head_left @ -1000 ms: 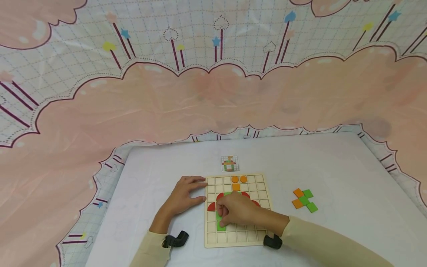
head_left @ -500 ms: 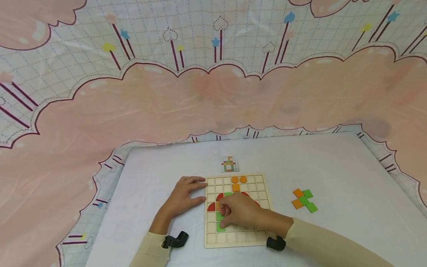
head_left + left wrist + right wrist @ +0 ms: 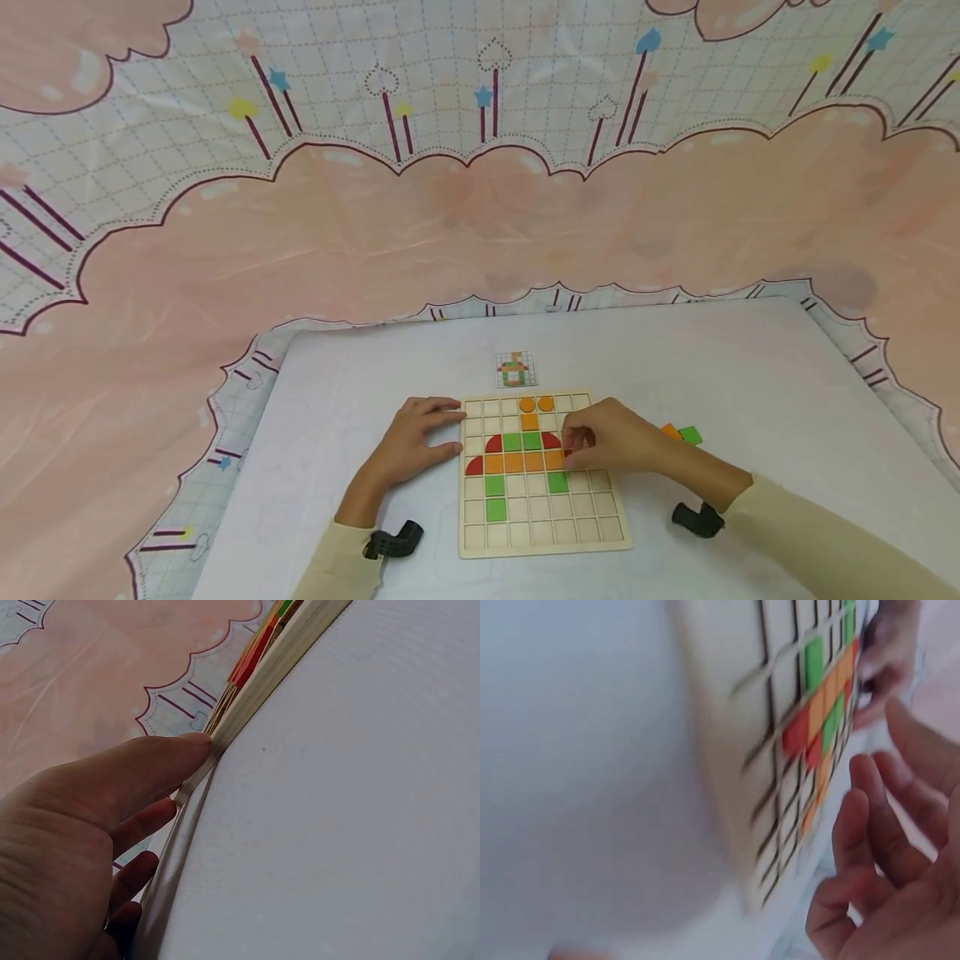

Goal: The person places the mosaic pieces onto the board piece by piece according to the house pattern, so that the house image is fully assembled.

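A wooden grid board (image 3: 543, 533) lies on the white table. My left hand (image 3: 411, 437) rests at its left side, thumb and fingertips touching the edge. In the left wrist view the thumb (image 3: 169, 754) presses the board's rim. My right hand (image 3: 618, 437) hovers over the board's right part; its fingers are loosely curled and hold nothing, as the right wrist view shows. A row of orange squares (image 3: 513, 462) runs across the grid between red rounded pieces (image 3: 475, 467). Green squares (image 3: 496, 509) sit above and below that row. Two orange discs (image 3: 527, 405) and an orange square (image 3: 530, 422) sit near the top.
A small pattern card (image 3: 515, 368) lies behind the board, showing a coloured figure on a grid. Loose orange and green tiles (image 3: 691, 435) lie to the right, partly hidden behind my right forearm. A patterned cloth (image 3: 480, 217) hangs behind the table.
My right hand has left the left end of the orange row and moved right across the board, uncovering the row. The forearm now covers part of the loose tiles. My left hand stays put.
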`<action>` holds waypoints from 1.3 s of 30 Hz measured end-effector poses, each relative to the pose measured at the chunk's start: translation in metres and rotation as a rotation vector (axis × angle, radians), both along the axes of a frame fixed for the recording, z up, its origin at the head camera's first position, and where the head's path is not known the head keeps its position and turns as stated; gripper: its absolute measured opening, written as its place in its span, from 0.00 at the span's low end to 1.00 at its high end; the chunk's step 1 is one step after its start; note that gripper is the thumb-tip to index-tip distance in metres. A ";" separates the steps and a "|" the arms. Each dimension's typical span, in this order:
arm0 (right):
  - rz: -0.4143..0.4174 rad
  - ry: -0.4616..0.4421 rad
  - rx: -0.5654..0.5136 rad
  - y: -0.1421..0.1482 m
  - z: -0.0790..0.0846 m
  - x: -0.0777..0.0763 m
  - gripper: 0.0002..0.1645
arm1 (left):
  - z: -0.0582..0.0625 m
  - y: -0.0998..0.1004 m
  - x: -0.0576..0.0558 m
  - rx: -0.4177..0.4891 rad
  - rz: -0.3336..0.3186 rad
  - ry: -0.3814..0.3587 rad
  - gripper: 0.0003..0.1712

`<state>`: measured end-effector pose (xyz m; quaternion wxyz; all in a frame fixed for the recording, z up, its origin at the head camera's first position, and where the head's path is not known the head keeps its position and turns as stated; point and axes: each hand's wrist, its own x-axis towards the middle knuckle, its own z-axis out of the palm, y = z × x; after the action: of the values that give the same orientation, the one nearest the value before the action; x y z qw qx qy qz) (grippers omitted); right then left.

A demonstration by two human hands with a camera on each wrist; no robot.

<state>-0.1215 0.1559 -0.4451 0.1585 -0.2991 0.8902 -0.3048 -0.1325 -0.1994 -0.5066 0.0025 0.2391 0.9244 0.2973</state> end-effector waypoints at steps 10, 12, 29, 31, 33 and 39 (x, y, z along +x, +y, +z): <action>-0.043 0.002 0.165 0.073 0.010 -0.015 0.12 | 0.000 0.000 0.000 -0.013 0.000 0.006 0.27; -0.040 0.003 0.187 0.086 0.011 -0.017 0.12 | 0.000 0.000 0.000 -0.011 0.002 0.003 0.27; -0.141 0.009 0.226 0.159 -0.007 -0.017 0.15 | 0.000 0.000 0.000 -0.006 0.001 0.003 0.27; -0.152 0.006 0.227 0.162 -0.008 -0.017 0.15 | 0.000 0.000 0.000 -0.005 0.001 0.003 0.27; -0.155 0.008 0.225 0.164 -0.010 -0.017 0.16 | 0.000 0.000 0.000 -0.001 0.002 0.000 0.27; -0.169 0.007 0.213 0.166 -0.016 -0.019 0.16 | 0.000 0.000 0.000 0.000 0.005 -0.003 0.27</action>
<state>-0.1403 0.3218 -0.4614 0.1602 -0.2058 0.9400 -0.2200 -0.1324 -0.1990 -0.5064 0.0030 0.2362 0.9250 0.2977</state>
